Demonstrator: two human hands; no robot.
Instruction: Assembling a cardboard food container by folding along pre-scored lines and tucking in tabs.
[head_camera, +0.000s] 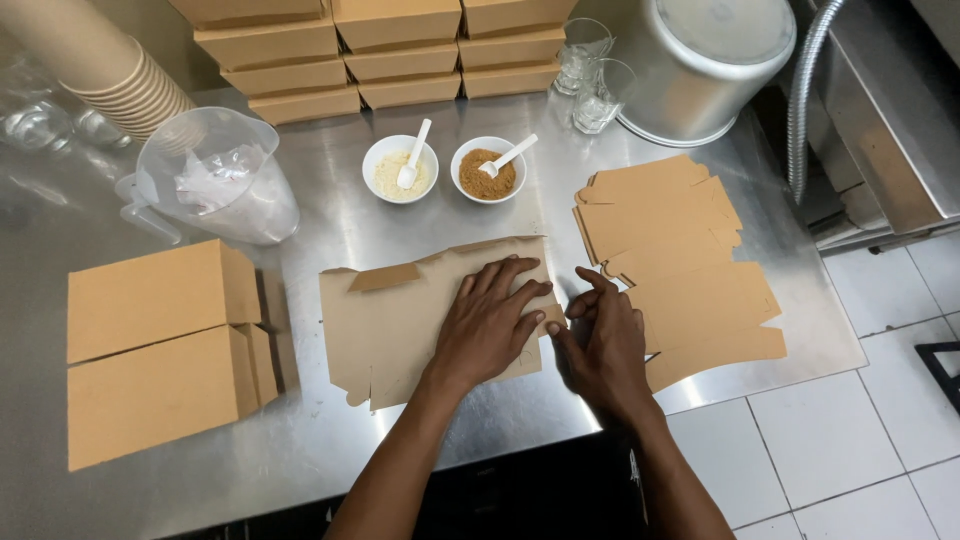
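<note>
Pressing flat, your left hand (487, 320) lies palm down, fingers spread, on the unfolded brown carton blank (400, 320) on the steel counter (330, 215). Your right hand (600, 340) pinches that blank's right-hand flap between thumb and fingertips. Just right of this pinch sits a stack of flat blanks (680, 260); well left of your palm are two folded brown boxes (160, 350). Beyond your fingers stand two white bowls (445, 170) with spoons. The counter edge runs close under your wrists, tiled floor to the right.
</note>
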